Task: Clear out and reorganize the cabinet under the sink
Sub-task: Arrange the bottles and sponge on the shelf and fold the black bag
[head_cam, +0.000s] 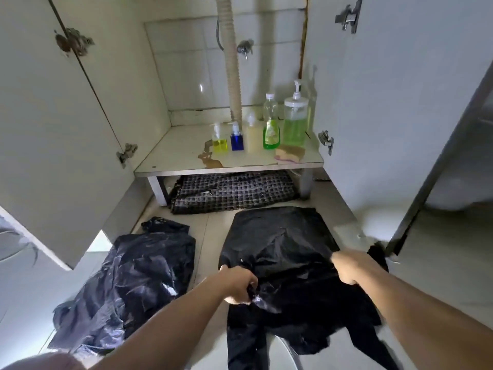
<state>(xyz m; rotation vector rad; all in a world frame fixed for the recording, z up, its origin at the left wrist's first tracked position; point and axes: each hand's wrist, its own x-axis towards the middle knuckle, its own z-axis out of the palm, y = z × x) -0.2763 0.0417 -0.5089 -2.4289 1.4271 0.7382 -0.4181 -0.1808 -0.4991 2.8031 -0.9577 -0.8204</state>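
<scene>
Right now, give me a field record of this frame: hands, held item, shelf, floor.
left hand: grips near edge of flat black plastic bag
right hand: grips same bag's right side
shelf: five soap bottles in a row, tall clear pump bottle of green liquid rightmost; sponge in front
floor: crumpled black bag pile left; checked cloth under shelf
</scene>
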